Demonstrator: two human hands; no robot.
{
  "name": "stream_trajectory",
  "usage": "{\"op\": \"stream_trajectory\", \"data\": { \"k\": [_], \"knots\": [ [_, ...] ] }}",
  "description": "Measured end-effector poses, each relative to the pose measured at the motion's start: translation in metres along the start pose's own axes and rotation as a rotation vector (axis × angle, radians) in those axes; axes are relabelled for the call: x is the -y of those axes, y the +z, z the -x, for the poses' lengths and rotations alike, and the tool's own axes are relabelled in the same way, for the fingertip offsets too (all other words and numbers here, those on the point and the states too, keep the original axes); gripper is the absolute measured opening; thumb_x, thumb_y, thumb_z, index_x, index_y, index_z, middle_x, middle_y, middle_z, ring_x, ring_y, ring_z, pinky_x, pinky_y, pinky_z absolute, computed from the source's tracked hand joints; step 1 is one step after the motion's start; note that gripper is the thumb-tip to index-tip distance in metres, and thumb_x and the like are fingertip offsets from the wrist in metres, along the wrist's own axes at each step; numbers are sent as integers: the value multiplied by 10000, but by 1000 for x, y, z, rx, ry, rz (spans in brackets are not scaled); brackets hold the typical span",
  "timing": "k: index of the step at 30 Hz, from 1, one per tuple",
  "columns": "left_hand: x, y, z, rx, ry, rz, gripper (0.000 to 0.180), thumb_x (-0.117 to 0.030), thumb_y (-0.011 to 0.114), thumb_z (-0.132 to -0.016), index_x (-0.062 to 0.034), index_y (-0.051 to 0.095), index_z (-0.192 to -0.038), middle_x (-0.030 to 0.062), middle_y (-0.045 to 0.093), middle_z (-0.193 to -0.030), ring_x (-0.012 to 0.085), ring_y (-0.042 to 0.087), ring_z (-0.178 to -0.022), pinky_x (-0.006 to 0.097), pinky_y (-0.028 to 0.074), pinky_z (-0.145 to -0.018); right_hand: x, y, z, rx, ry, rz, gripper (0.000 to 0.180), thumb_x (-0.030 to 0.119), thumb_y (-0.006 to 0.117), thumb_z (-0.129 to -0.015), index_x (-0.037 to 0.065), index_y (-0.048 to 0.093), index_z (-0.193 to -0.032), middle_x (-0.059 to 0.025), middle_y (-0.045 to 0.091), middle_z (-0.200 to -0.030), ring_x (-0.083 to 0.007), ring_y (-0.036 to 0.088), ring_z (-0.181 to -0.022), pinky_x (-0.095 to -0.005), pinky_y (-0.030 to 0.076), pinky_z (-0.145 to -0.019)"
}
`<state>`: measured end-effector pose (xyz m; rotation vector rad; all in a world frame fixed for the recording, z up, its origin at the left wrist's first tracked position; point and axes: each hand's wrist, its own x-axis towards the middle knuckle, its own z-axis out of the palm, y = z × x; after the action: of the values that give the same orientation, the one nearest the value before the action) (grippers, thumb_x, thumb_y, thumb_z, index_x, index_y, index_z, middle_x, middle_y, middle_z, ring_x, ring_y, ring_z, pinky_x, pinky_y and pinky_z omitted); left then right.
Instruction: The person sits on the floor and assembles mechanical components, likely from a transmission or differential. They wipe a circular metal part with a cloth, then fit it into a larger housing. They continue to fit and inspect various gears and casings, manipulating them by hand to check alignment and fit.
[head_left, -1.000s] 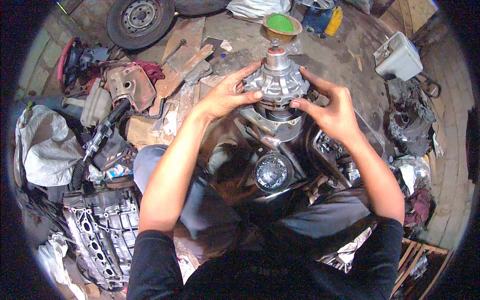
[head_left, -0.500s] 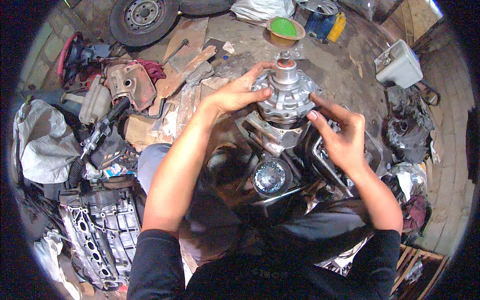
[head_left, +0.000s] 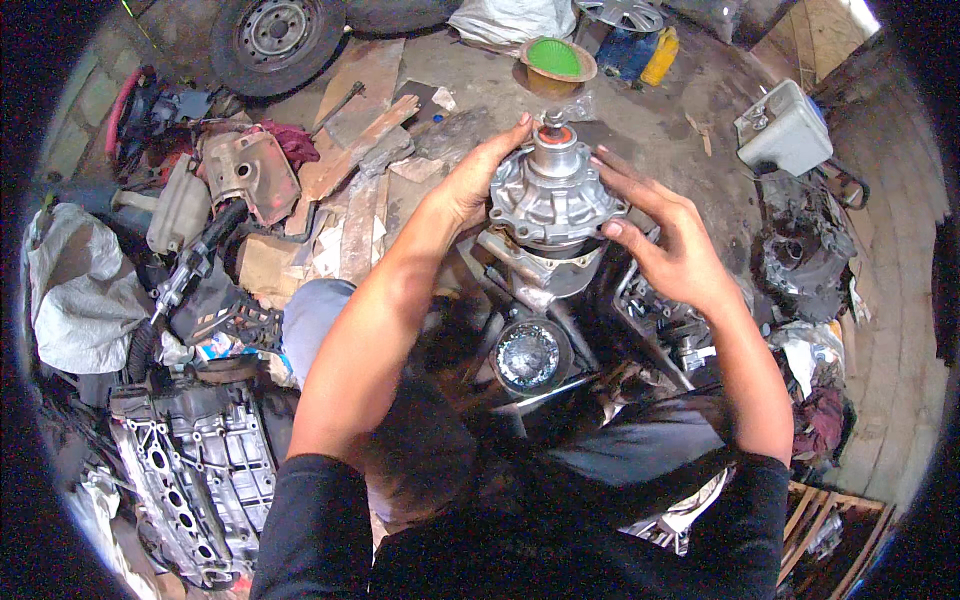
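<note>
A silvery ribbed metal housing stands upright in front of me, with a narrow neck, a shaft and an orange-red ring on top. Its left side is in the grip of my left hand, whose far fingers are mostly hidden behind it. On the right, my right hand holds the flange, thumb at the near edge and fingers along the far side. Directly below is a larger metal casing; whether the two parts touch I cannot tell. Nearer to me, between my legs, a round bowl contains something shiny.
An engine block lies at the lower left, near a white sack. Wood scraps and a wheel are farther off. A green-lined basin, a yellow bottle and a grey container stand beyond my hands.
My right hand has shifted from fingertip contact to a fuller hold along the housing's right side. My left thumb has moved up toward the neck. The whole view has shifted slightly.
</note>
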<state>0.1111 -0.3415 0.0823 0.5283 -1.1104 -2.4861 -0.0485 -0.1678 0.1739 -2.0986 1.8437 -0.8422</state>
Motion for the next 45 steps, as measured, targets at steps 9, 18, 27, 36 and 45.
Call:
{"op": "stream_trajectory", "data": {
  "k": [9,18,27,36,45],
  "knots": [
    [0,-2,-15,-38,379,-684,296,-272,572,-985,-22,681,-1099,48,689,-1068,146,608,-1021,293,451,-961,-10,2,22,-14,32,1,387,147,729,-837,-27,655,-1175,-219,624,-1250,-369,578,-1211,-464,388,-1100],
    [-6,6,-6,68,151,-320,331,-195,536,-995,19,647,-1222,131,677,-1192,186,631,-1087,312,481,-974,-9,3,24,-41,39,-70,589,195,792,-770,39,606,-1307,-209,548,-1377,-354,518,-1295,-435,398,-1093],
    [-5,3,0,34,250,-579,407,-238,557,-982,33,605,-1283,139,642,-1265,214,601,-1157,332,436,-1034,-12,9,23,-5,47,4,650,226,817,-744,31,593,-1321,-218,547,-1359,-366,546,-1241,-435,439,-1037],
    [2,2,-3,-18,164,-307,390,-207,558,-965,6,616,-1287,134,626,-1302,217,581,-1202,320,394,-1081,-2,18,26,-87,78,11,611,156,802,-758,38,596,-1321,-212,561,-1343,-360,537,-1260,-426,441,-1040],
    [-2,-13,4,-7,174,-603,402,-252,607,-959,53,642,-1219,124,699,-1130,155,627,-1010,292,488,-917,-17,8,28,-43,180,-52,554,127,772,-775,61,622,-1304,-203,525,-1398,-362,501,-1303,-431,391,-1081]
  ]
}}
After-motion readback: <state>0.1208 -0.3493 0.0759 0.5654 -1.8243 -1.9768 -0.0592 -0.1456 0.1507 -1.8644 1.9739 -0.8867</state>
